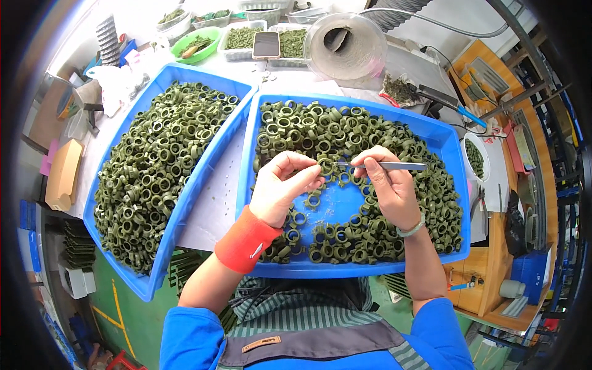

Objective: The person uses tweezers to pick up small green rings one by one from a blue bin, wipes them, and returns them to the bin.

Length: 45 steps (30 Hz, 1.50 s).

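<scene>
Between the fingertips of my left hand [291, 178] is a small olive-green ring part [326, 165], held up over the right blue tray [356, 270]. My right hand [391, 194] grips a slim craft knife or scalpel [402, 165] with a flat metal handle. Its tip points left and meets the ring, or comes very close to it. Beneath both hands, many loose olive-green ring parts [388, 134] fill the tray around a bare patch of blue bottom. A red wristband covers my left wrist, and a beaded bracelet circles my right.
A second blue tray [155, 277], heaped with similar rings, stands at the left. Behind are a phone [266, 45], plastic tubs of small green pieces [241, 38], a green bowl [210, 44] and a round hose funnel [344, 64]. At right stand a white bowl [486, 162] and a black-and-blue tool [439, 97].
</scene>
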Available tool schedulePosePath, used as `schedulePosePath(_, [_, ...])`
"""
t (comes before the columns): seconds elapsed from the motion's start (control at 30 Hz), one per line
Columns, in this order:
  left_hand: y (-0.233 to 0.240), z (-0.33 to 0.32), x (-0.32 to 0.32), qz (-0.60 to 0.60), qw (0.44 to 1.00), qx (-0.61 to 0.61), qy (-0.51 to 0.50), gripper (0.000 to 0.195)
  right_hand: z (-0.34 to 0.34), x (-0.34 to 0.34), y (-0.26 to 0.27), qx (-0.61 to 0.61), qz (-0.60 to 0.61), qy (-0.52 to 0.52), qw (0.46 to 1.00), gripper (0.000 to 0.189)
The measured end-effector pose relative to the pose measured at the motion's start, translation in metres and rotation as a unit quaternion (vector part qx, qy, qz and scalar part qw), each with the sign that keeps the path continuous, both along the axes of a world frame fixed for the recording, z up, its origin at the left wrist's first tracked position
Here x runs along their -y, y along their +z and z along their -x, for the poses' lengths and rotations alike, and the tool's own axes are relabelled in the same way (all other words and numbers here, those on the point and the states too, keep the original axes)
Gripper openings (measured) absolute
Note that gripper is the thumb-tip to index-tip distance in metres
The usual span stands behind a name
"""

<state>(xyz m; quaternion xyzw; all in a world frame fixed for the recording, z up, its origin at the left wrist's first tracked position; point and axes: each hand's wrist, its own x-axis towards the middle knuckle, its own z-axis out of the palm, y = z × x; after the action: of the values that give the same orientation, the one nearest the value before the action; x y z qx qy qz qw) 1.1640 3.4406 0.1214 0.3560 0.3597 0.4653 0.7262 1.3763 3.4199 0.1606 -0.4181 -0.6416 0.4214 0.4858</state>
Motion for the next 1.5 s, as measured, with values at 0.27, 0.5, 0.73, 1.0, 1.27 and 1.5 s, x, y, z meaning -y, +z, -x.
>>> schedulePosePath(0.27, [0.004, -0.001, 0.002, 0.008, 0.999, 0.04, 0.031, 0.015, 0.003, 0.0, -0.011, 0.051, -0.073, -0.017, 0.996, 0.014])
schedulePosePath(0.5, [0.001, 0.0, 0.001, 0.01, 0.994, 0.081, 0.072, 0.016, 0.013, 0.003, -0.007, 0.17, -0.204, -0.046, 0.963, 0.009])
schedulePosePath(0.73, [0.001, -0.001, 0.0, 0.001, 0.991, 0.095, 0.095, 0.018, 0.027, 0.004, -0.007, 0.25, -0.338, -0.036, 0.907, 0.025])
schedulePosePath(1.0, [-0.001, -0.002, 0.0, 0.0, 0.996, 0.052, 0.079, 0.016, 0.043, 0.008, -0.011, 0.261, -0.351, -0.06, 0.897, 0.032])
schedulePosePath(1.27, [-0.004, -0.003, 0.004, -0.021, 0.999, 0.023, 0.013, 0.015, 0.03, -0.003, -0.017, 0.079, -0.084, -0.122, 0.986, 0.03])
schedulePosePath(1.5, [0.001, -0.006, 0.007, -0.092, 0.996, -0.015, -0.003, 0.015, 0.026, 0.001, -0.015, 0.01, 0.07, -0.044, 0.997, 0.025])
